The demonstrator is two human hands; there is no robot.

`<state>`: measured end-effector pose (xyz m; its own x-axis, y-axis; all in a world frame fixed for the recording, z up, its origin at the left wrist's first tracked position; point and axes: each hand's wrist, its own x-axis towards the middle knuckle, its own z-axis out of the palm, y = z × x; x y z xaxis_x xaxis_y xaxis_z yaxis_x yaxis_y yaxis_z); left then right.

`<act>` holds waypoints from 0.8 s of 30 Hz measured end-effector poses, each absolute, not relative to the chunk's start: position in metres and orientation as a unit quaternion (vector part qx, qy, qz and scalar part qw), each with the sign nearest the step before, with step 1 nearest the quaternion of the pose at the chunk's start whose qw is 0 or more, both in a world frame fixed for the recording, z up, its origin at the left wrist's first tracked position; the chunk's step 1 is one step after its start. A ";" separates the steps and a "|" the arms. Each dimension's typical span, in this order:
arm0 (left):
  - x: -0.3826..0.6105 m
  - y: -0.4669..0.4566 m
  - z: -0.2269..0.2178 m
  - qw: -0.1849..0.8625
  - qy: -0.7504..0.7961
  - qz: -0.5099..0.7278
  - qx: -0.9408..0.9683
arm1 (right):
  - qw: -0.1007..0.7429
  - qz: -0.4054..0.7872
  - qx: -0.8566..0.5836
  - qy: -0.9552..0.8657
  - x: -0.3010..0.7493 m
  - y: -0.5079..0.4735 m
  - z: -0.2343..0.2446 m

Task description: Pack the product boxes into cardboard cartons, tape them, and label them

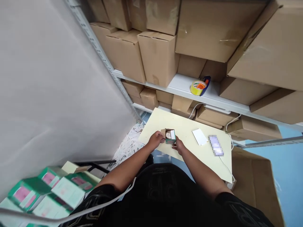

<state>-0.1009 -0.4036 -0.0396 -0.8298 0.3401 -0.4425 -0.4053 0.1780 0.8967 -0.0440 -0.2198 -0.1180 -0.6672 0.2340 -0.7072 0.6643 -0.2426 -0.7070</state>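
A small green and white box (170, 136) with its flap open sits on the pale yellow tabletop (187, 126); something round and silvery shows inside it. My left hand (156, 139) grips the box's left side with curled fingers. From the right, my right hand (178, 144) holds the box near its lower edge, fingers closed round it. Both forearms reach forward from my black shirt.
A white card (200, 136) and a blurred phone (216, 145) with a white cable lie on the table's right. A yellow tape dispenser (199, 86) rests on a shelf among cardboard boxes (157, 56). Green and white boxes (50, 189) are stacked at lower left. Paper scraps (129, 143) litter the floor.
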 end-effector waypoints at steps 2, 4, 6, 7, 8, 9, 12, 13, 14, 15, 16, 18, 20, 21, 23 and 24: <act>-0.117 -0.400 -0.055 0.309 0.730 0.610 0.002 | 0.135 -0.667 0.383 0.624 -0.047 -0.216 -0.118; -0.131 -0.400 -0.068 0.329 0.746 0.577 0.042 | 0.104 -0.640 0.389 0.655 -0.045 -0.213 -0.111; -0.144 -0.403 -0.076 0.342 0.760 0.545 0.091 | 0.042 -0.603 0.367 0.707 -0.041 -0.215 -0.099; -0.150 -0.404 -0.078 0.344 0.769 0.527 0.116 | 0.007 -0.580 0.342 0.739 -0.039 -0.219 -0.092; -0.157 -0.405 -0.079 0.342 0.778 0.508 0.141 | -0.024 -0.553 0.315 0.771 -0.038 -0.224 -0.084; -0.163 -0.405 -0.080 0.339 0.786 0.491 0.163 | -0.043 -0.522 0.293 0.800 -0.039 -0.230 -0.076; -0.179 -0.406 -0.075 0.314 0.800 0.462 0.219 | -0.034 -0.433 0.319 0.843 -0.050 -0.251 -0.057; -0.184 -0.406 -0.071 0.286 0.808 0.456 0.240 | -0.022 -0.405 0.347 0.846 -0.054 -0.255 -0.053; -0.187 -0.406 -0.067 0.248 0.817 0.446 0.269 | -0.013 -0.384 0.372 0.845 -0.058 -0.259 -0.050; -0.190 -0.406 -0.063 0.206 0.823 0.429 0.309 | -0.006 -0.376 0.388 0.842 -0.060 -0.260 -0.048; -0.192 -0.406 -0.057 0.170 0.824 0.404 0.358 | -0.005 -0.379 0.396 0.836 -0.061 -0.260 -0.048; -0.194 -0.402 -0.045 0.143 0.806 0.338 0.465 | -0.009 -0.413 0.402 0.817 -0.058 -0.256 -0.049; -0.194 -0.395 -0.033 0.164 0.788 0.275 0.526 | -0.013 -0.456 0.396 0.797 -0.051 -0.249 -0.054; -0.192 -0.390 -0.028 0.175 0.790 0.247 0.533 | -0.016 -0.476 0.386 0.790 -0.047 -0.246 -0.058; -0.188 -0.379 -0.021 0.186 0.810 0.197 0.520 | -0.027 -0.502 0.345 0.792 -0.042 -0.240 -0.066; -0.186 -0.373 -0.019 0.188 0.821 0.173 0.510 | -0.032 -0.510 0.315 0.800 -0.041 -0.237 -0.069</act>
